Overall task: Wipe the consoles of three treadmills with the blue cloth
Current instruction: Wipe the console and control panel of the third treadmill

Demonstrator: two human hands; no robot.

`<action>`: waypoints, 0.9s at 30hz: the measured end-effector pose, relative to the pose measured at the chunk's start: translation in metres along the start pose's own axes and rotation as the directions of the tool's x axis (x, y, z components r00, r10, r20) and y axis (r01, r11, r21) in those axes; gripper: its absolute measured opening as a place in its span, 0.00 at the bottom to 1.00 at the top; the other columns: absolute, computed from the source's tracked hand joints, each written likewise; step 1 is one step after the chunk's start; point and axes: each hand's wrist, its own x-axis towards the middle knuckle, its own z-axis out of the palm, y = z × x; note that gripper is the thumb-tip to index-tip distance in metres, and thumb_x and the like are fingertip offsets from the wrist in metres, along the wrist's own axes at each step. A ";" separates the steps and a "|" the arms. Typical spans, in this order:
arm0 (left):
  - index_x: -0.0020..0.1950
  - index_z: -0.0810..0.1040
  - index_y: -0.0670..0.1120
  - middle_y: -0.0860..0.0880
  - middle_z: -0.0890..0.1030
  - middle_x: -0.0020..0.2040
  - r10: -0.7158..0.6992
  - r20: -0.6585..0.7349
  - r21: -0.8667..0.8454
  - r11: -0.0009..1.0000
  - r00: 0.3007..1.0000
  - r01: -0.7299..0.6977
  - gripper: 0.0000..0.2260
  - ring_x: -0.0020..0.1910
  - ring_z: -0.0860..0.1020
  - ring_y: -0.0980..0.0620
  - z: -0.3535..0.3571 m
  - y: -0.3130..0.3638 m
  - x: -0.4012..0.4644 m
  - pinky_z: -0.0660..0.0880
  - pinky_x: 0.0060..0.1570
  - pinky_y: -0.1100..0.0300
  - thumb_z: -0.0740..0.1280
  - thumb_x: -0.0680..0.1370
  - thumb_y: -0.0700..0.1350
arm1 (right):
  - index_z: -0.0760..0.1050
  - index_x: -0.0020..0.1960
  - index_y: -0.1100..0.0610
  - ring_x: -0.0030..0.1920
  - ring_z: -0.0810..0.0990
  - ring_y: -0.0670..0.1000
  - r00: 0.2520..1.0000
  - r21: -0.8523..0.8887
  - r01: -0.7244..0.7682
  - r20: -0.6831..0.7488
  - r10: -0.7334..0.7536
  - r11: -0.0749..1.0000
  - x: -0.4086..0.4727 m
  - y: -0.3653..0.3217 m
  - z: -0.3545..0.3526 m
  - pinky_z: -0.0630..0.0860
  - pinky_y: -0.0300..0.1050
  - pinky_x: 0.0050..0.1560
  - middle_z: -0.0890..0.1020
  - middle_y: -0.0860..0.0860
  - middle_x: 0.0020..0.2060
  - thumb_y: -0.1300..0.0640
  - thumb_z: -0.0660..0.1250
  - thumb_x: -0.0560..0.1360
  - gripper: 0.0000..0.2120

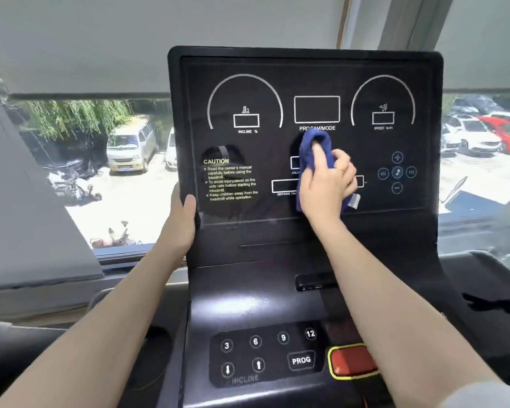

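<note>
At the far left, the left hand (182, 219) steadies the black, glossy, upright treadmill console (306, 92) by its left edge: the thumb lies flat on the front face, just below the yellow "CAUTION" lettering (230, 179), while the other fingers go round behind the panel and are hidden, so how tightly they curl cannot be told. To the right of that thumb, in the middle of the display, the right hand (329, 184) presses the bunched blue cloth (314, 151) against the glass; its fingers (321, 156) are curled round the wad and pinch it, with a gold ring showing on one. The cloth sits just under the "PROGAM/MODE" window (317, 109) and covers part of the small readout boxes beneath the hand. Judging from this, the wipe of this console is under way at its centre: the arc dial and media buttons (397, 172) to the right of the cloth, and the incline dial (246, 104) up and to its left, show no sign either way of having been wiped. Below both hands, the lower black keypad (265, 353) with its number keys and the red stop button (352, 362) look hazy under the glare and probably remain to be done. Only one treadmill shows, so which of the three this is cannot be told.
</note>
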 end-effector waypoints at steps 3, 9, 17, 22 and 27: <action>0.73 0.54 0.63 0.55 0.65 0.72 0.032 0.078 -0.106 0.994 0.996 -0.023 0.24 0.67 0.69 0.53 -0.004 -0.004 0.002 0.67 0.66 0.50 0.49 0.77 0.60 | 0.69 0.67 0.47 0.65 0.64 0.61 0.991 -0.012 -0.123 -0.054 0.123 0.992 -0.010 -0.018 0.008 0.56 0.58 0.63 0.68 0.58 0.65 0.57 0.62 0.73 0.22; 0.75 0.52 0.60 0.54 0.63 0.74 0.040 0.152 -0.153 0.988 0.988 -0.017 0.31 0.70 0.65 0.56 -0.008 -0.015 0.012 0.61 0.70 0.51 0.54 0.73 0.65 | 0.74 0.58 0.47 0.57 0.68 0.60 0.982 -0.070 0.186 -0.015 -0.187 0.980 -0.096 -0.082 0.039 0.59 0.56 0.56 0.74 0.60 0.58 0.54 0.60 0.67 0.20; 0.76 0.47 0.55 0.49 0.66 0.71 0.008 0.088 -0.351 0.936 0.996 0.024 0.24 0.65 0.69 0.56 -0.003 -0.011 0.005 0.64 0.67 0.54 0.53 0.82 0.52 | 0.76 0.58 0.47 0.52 0.71 0.59 0.769 -0.117 0.635 0.180 -0.613 0.763 -0.108 -0.058 0.024 0.63 0.52 0.51 0.76 0.58 0.56 0.54 0.57 0.66 0.22; 0.69 0.68 0.48 0.51 0.77 0.62 -0.074 0.204 -0.366 0.919 0.976 0.147 0.19 0.54 0.78 0.57 -0.003 -0.015 0.003 0.76 0.47 0.64 0.54 0.81 0.55 | 0.78 0.54 0.49 0.50 0.76 0.62 0.867 -0.219 0.497 0.085 -0.491 0.840 -0.070 0.007 0.000 0.72 0.54 0.49 0.77 0.60 0.56 0.57 0.58 0.66 0.19; 0.64 0.74 0.48 0.51 0.80 0.57 -0.152 0.256 -0.328 0.915 0.955 0.234 0.22 0.54 0.79 0.54 -0.006 -0.017 0.008 0.73 0.50 0.59 0.54 0.80 0.60 | 0.78 0.45 0.54 0.51 0.74 0.64 0.957 -0.175 0.279 -0.031 -0.288 0.944 -0.076 0.004 -0.002 0.72 0.59 0.50 0.77 0.61 0.54 0.65 0.58 0.61 0.17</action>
